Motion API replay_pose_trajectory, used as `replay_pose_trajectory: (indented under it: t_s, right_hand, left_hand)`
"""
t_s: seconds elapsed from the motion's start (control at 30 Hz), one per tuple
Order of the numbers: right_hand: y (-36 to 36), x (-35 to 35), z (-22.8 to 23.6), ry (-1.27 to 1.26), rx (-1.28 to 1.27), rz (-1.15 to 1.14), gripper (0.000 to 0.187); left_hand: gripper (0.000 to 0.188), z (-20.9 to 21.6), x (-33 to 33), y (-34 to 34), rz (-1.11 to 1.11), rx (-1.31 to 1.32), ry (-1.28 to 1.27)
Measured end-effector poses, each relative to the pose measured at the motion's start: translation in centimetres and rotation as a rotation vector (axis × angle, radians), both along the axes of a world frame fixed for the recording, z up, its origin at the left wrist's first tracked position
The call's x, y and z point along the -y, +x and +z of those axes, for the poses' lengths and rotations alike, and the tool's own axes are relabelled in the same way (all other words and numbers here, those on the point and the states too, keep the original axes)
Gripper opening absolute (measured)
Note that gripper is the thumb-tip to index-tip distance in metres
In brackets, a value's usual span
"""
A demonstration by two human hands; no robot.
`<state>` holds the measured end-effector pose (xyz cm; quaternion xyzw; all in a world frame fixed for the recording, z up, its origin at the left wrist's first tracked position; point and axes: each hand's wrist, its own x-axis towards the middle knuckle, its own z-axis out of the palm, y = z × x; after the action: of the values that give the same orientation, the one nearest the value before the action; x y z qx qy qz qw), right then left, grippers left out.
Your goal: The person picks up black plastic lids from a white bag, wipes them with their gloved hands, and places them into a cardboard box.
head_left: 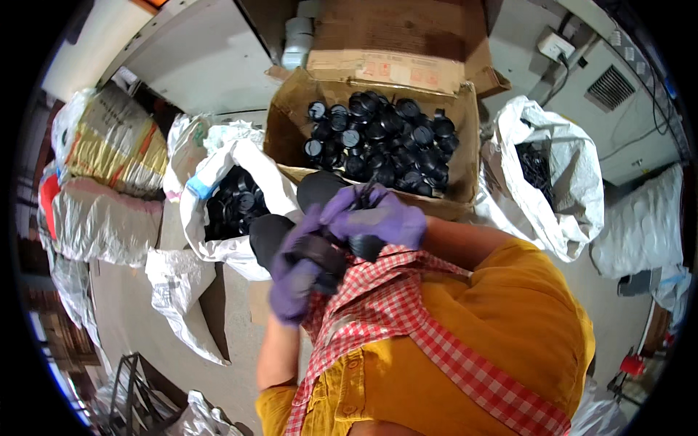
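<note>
Both my hands wear purple gloves and work close together above my lap. My left hand (293,272) is wrapped round a black round plastic part (321,256), which is smeared by motion. My right hand (385,220) is closed on a second black plastic part (366,248), which shows below its fingers. Just beyond my hands stands an open cardboard box (286,131), heaped with black round plastic caps (378,131). To the left of my knees, a white sack (254,163) holds more black parts (236,203).
A white sack (578,160) with thin black strips (534,171) stands to the right of the box. Stuffed sacks (109,218) are piled at the left. An empty white sack (178,283) lies on the floor. A dark metal frame (131,396) stands at lower left.
</note>
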<state>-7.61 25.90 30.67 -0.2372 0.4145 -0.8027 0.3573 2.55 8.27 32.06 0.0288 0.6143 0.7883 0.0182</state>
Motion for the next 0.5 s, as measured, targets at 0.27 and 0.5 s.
replay_pose_trajectory:
  t_s: [0.27, 0.5]
  right_hand:
    - [-3.2, -1.8, -0.5, 0.385, -0.869, -0.602, 0.025]
    - [-4.4, -4.4, -1.1, 0.709, -0.829, -0.726, 0.03]
  left_hand:
    - [0.056, -2.3, -4.2, -3.4, -0.029, 0.189, 0.334]
    - [0.039, -0.6, -6.9, -6.9, 0.018, -0.628, -1.021]
